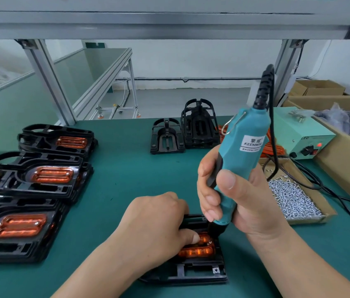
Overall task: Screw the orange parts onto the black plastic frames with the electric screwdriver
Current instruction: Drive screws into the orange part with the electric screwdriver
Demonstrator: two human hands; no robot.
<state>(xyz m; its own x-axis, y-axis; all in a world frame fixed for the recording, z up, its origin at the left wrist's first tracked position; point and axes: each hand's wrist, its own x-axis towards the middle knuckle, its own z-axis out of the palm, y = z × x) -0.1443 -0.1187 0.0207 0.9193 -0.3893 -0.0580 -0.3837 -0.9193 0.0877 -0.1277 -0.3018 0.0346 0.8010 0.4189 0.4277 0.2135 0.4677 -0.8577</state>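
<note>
Green mat (126,179), aluminium racking (47,78), white wall (191,59); right hand (240,203) round screwdriver (245,143), left hand (154,224) clamped on orange part (197,251).

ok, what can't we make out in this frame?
Head view:
- Bit tip and screw: hidden behind the electric screwdriver nose and right hand.
- Orange part: left end under the left hand, whose finger ends are hidden by its knuckles.
- Screws: too small to type.
- Bottom-left frame stack: cut by the edge.
</note>
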